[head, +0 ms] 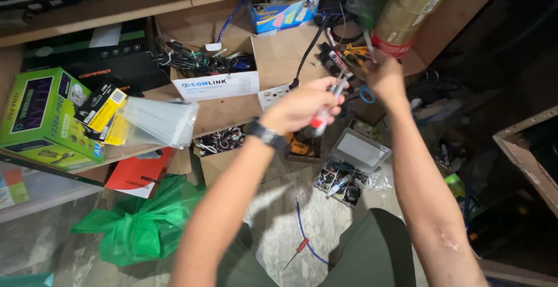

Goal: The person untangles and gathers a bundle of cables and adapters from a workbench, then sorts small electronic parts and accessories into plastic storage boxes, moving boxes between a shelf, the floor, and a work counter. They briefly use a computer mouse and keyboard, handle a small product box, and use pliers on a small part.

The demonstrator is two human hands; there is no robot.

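Red-and-clear screwdriver handle (323, 114) sits in the left hand (299, 108) — fingers wrapped tight around it, above the open parts box (349, 168). Right hand (385, 79) reaches among shelf tools (343, 57) — its grip cannot be told.

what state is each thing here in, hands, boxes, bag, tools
left hand: closed around a red-and-clear-handled tool
right hand: reaching into the tool clutter, grip hidden
cardboard box: open, full of cables
parts case: lid open
green bag: crumpled on the floor
red screwdriver: lying loose on the floor
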